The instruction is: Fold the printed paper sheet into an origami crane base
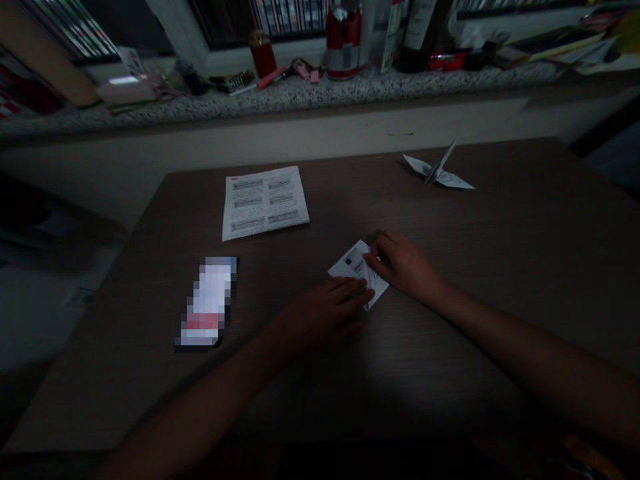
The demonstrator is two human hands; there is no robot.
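A small folded white paper (pixel 356 262) with some print lies on the dark wooden table, turned like a diamond. My left hand (pixel 333 307) rests over its lower left part, fingers stretched out and lying flat on the paper. At the upper right edge, my right hand (pixel 403 260) has its fingers bent, with thumb and fingertips closed on the paper's edge. A crease line runs down the paper between the two hands. The lower part of the paper is partly hidden under my left fingers.
A printed sheet (pixel 265 202) lies at the back left of the table (pixel 525 267), above a phone (pixel 207 300) with a blurred screen. A folded paper crane (pixel 436 175) stands at the back right. Bottles and small items line the stone windowsill (pixel 300 92).
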